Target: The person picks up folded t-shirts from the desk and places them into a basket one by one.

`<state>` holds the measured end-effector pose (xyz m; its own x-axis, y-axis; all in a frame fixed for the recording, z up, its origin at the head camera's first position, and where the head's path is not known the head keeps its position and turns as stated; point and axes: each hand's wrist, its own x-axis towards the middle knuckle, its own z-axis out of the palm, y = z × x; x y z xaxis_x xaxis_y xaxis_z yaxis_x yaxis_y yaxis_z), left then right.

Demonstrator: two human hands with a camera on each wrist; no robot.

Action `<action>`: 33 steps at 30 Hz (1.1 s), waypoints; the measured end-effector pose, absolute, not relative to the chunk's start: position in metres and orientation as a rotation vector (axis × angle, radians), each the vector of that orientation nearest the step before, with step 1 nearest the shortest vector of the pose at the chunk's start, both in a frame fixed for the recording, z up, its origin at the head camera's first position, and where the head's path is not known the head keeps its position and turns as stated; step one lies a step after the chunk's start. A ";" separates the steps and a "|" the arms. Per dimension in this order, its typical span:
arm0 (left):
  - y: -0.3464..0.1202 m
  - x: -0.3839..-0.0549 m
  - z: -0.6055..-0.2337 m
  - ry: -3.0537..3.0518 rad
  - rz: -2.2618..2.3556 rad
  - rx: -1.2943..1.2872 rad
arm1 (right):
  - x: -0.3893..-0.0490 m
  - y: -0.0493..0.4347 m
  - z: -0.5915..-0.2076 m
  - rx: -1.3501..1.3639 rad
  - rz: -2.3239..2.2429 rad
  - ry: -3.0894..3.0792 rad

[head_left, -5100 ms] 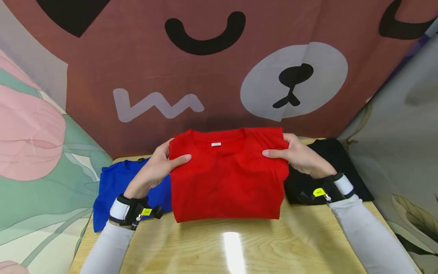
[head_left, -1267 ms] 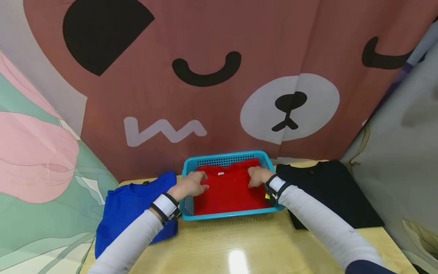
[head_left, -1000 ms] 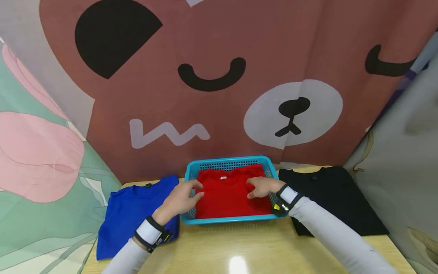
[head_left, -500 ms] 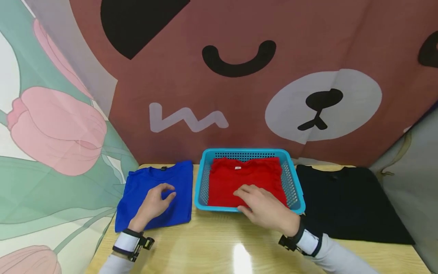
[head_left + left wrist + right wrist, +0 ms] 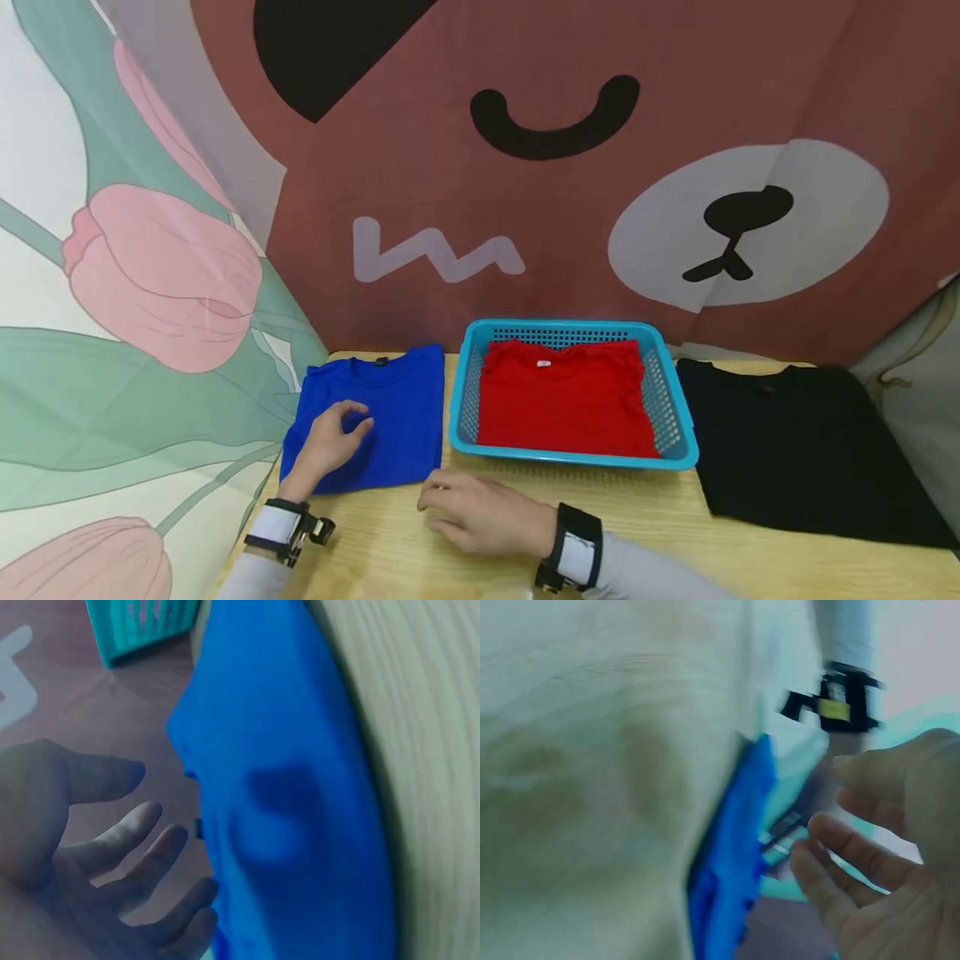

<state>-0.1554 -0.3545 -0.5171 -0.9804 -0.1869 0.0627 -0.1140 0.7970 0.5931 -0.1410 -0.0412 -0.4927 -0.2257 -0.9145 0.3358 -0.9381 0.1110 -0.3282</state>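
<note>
A folded blue T-shirt [image 5: 401, 417] lies on the left of the table. Above its left part hovers my left hand [image 5: 330, 446], fingers loosely bent and holding nothing; the left wrist view shows a gap between the fingers and the blue cloth. My right hand [image 5: 483, 508] is over the wood just in front of the shirt's near right corner, its fingers relaxed around nothing. In the middle, a folded red T-shirt [image 5: 562, 404] with a white neck label lies inside a turquoise plastic basket [image 5: 573, 457]. Neither hand touches the basket.
A folded black T-shirt [image 5: 802, 450] lies right of the basket on the wooden table [image 5: 645, 512]. Behind rises a brown cloth backdrop [image 5: 420, 150] with a bear print; a floral cloth [image 5: 165, 283] hangs at the left.
The red T-shirt, earlier held up in both hands, now lies in the basket. Both hands have left it and moved left, the left over the blue T-shirt. The head view has turned left.
</note>
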 end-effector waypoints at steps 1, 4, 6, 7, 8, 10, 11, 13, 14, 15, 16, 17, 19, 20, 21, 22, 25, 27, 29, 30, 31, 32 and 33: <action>-0.358 -0.156 -0.519 -2.860 -0.930 0.260 | -0.141 -0.049 -0.498 1.948 0.737 -2.360; -0.366 -0.161 -0.527 -2.862 -0.903 0.312 | -0.144 -0.072 -0.515 1.962 0.682 -2.453; -0.370 -0.165 -0.532 -2.881 -0.859 0.353 | -0.148 -0.082 -0.523 1.939 0.661 -2.495; -0.373 -0.167 -0.534 -2.892 -0.830 0.379 | -0.151 -0.087 -0.527 1.919 0.649 -2.514; -0.376 -0.169 -0.536 -2.899 -0.798 0.402 | -0.154 -0.092 -0.530 1.900 0.638 -2.528; -0.381 -0.173 -0.538 -2.909 -0.741 0.457 | -0.159 -0.099 -0.535 1.855 0.614 -2.559; -0.384 -0.175 -0.538 -2.910 -0.718 0.482 | -0.162 -0.102 -0.537 1.829 0.604 -2.572; -0.390 -0.179 -0.539 -2.908 -0.703 0.530 | -0.166 -0.107 -0.542 1.778 0.570 -2.594; -0.393 -0.181 -0.539 -2.908 -0.705 0.555 | -0.168 -0.109 -0.544 1.759 0.554 -2.602; -0.396 -0.183 -0.539 -2.908 -0.711 0.581 | -0.170 -0.110 -0.546 1.742 0.544 -2.607; -0.398 -0.186 -0.539 -2.909 -0.718 0.601 | -0.171 -0.112 -0.548 1.730 0.535 -2.613; -0.400 -0.188 -0.540 -2.910 -0.728 0.626 | -0.173 -0.114 -0.549 1.721 0.532 -2.615; -0.405 -0.192 -0.540 -2.915 -0.746 0.681 | -0.175 -0.118 -0.552 1.721 0.526 -2.616; -0.407 -0.193 -0.540 -2.918 -0.742 0.708 | -0.175 -0.120 -0.552 1.728 0.524 -2.615; -0.409 -0.194 -0.540 -2.920 -0.740 0.731 | -0.176 -0.122 -0.552 1.737 0.523 -2.612; -0.410 -0.195 -0.540 -2.922 -0.738 0.752 | -0.177 -0.123 -0.551 1.744 0.508 -2.615; -0.410 -0.201 -0.541 -2.925 -0.727 0.798 | -0.179 -0.124 -0.547 1.760 0.430 -2.602; -0.408 -0.204 -0.541 -2.928 -0.721 0.818 | -0.181 -0.123 -0.545 1.761 0.359 -2.582; -0.406 -0.207 -0.540 -2.931 -0.722 0.840 | -0.181 -0.124 -0.543 1.753 0.275 -2.557; -0.405 -0.208 -0.540 -2.937 -0.720 0.852 | -0.182 -0.125 -0.543 1.745 0.241 -2.538; -0.405 -0.209 -0.539 -2.943 -0.715 0.861 | -0.182 -0.126 -0.544 1.734 0.212 -2.519; -0.405 -0.210 -0.538 -2.945 -0.716 0.871 | -0.182 -0.127 -0.544 1.720 0.184 -2.507; -0.405 -0.211 -0.537 -2.949 -0.715 0.881 | -0.182 -0.128 -0.545 1.708 0.162 -2.488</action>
<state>-0.2108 -0.4048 -0.5374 -0.8445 -0.5162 -0.1429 -0.5243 0.7422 0.4173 -0.1816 -0.1281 -0.5449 -0.3564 -0.9208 0.1583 -0.9336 0.3578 -0.0210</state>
